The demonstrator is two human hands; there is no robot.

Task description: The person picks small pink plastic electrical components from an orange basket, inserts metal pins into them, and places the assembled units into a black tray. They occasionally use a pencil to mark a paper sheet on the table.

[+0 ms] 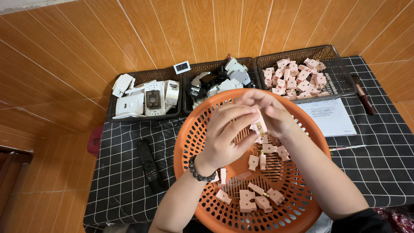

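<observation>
Hands: left [226, 136] and right [269, 114] pinching one pink plug [259, 126] | held over orange basket [189, 133], catching drops | near table [125, 172] middle

I find the head view evenly and brightly lit by soft, diffuse light with no single source evident. Shadows are faint: I note only a weak one beneath the hands inside the orange basket [189, 142]. No glare of consequence; the wooden panelling [64, 64] carries a mild sheen toward 11 o'clock. Wide-angle distortion bows the panel seams outward toward 9 and 3 o'clock. Focus is sharp at centre, though the fingertips [254, 110] show slight motion blur. Corners soften at 7 and 5 o'clock.
</observation>
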